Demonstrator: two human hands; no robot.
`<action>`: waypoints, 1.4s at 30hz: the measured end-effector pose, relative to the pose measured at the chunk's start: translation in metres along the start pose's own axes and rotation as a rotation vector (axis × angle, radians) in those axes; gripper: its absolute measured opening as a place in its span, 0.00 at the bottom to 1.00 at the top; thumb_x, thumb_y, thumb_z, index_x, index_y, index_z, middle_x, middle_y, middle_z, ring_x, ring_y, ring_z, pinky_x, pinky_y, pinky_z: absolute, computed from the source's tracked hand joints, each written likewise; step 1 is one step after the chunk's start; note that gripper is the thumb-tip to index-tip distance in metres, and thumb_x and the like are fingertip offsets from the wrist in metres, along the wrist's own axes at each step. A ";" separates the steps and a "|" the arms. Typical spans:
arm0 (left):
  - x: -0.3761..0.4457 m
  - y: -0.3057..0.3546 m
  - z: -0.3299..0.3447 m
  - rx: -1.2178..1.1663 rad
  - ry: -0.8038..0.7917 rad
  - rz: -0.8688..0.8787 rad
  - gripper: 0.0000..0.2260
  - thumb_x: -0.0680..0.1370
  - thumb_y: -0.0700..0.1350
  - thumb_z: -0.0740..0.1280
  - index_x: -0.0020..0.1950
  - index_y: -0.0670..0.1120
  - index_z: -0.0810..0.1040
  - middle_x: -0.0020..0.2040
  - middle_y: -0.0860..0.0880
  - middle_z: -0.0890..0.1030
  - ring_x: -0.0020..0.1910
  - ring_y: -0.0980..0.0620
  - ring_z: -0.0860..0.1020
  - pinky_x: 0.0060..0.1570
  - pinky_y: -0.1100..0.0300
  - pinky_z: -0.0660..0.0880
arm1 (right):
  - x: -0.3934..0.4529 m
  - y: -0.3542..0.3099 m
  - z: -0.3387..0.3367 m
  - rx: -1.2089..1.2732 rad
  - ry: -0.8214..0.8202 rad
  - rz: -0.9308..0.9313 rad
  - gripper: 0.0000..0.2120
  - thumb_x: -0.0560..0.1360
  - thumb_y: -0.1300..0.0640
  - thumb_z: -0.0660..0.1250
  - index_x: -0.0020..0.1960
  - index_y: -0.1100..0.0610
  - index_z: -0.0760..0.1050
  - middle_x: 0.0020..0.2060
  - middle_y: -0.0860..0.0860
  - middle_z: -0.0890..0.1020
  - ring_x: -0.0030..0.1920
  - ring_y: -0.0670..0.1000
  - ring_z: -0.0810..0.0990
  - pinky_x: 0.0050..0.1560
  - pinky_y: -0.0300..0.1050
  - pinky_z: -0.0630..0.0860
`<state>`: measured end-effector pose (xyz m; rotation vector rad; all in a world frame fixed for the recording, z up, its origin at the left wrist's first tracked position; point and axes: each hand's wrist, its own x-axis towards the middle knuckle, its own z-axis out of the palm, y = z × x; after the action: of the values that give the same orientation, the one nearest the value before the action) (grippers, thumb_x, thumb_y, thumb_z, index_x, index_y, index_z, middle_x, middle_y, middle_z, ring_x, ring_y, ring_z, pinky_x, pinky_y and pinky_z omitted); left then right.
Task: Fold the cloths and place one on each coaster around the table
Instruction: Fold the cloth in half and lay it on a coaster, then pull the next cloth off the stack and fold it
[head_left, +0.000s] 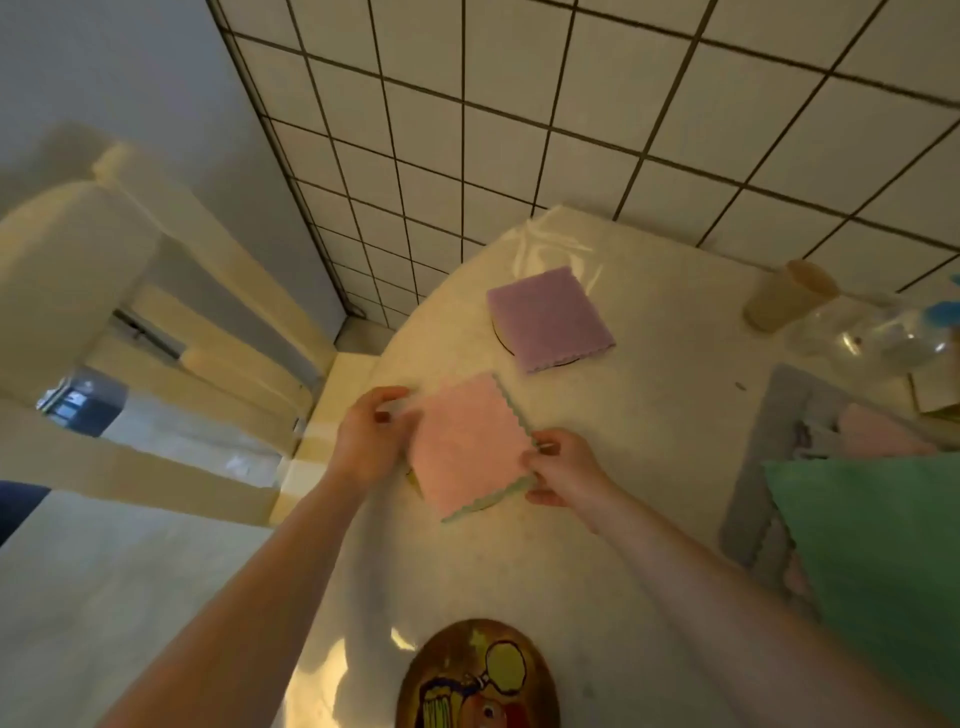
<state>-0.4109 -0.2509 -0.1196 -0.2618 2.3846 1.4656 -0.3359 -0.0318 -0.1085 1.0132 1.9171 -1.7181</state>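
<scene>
The left hand (371, 434) pinches the near-left edge of a folded pink square cloth with a scalloped green underside (470, 447), thumb and fingers curled onto the fabric, while the right hand (563, 467) pinches the opposite corner at the scalloped edge. Between them the cloth lies flat and low over the pale speckled counter (649, 415), covering what looks like a dark-rimmed round coaster (413, 480), of which only a sliver shows at the cloth's near-left corner; whether the cloth already rests on it or hangs just above cannot be told. Just beyond, a folded lilac square cloth (550, 319) sits on another round coaster (501, 338) whose dark rim peeks out at its left and near side, so that place looks finished. Near the bottom edge a brown round coaster with a cartoon picture (480, 675) lies bare, still waiting for its cloth. To the right a heap of unfolded cloths, a large green one (872, 545) over grey (763, 467) and pink pieces, remains to be folded. By my reckoning one setting is done, a second is being laid, and at least one more is left.
</scene>
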 end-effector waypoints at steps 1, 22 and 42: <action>0.003 -0.006 0.004 0.210 -0.071 0.069 0.16 0.75 0.48 0.70 0.62 0.54 0.75 0.65 0.47 0.74 0.60 0.45 0.74 0.62 0.48 0.72 | 0.004 0.004 0.002 -0.056 0.031 0.000 0.10 0.73 0.61 0.67 0.53 0.54 0.72 0.51 0.52 0.76 0.45 0.50 0.77 0.38 0.47 0.82; -0.070 0.002 0.054 0.984 -0.225 0.452 0.25 0.82 0.54 0.51 0.78 0.51 0.52 0.79 0.50 0.50 0.77 0.48 0.42 0.74 0.50 0.46 | -0.015 0.049 -0.060 -0.580 0.128 -0.290 0.11 0.72 0.65 0.65 0.54 0.58 0.74 0.40 0.49 0.78 0.43 0.50 0.76 0.44 0.38 0.69; -0.340 0.045 0.355 0.963 -0.498 0.827 0.28 0.72 0.49 0.48 0.71 0.45 0.68 0.71 0.47 0.68 0.73 0.44 0.62 0.70 0.54 0.60 | -0.177 0.268 -0.403 -0.841 0.423 -0.482 0.07 0.72 0.64 0.66 0.48 0.56 0.76 0.47 0.52 0.78 0.47 0.55 0.78 0.48 0.49 0.74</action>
<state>-0.0456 0.0808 -0.1047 1.2534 2.4956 0.3163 0.0501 0.3093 -0.0974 0.6254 2.9424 -0.6918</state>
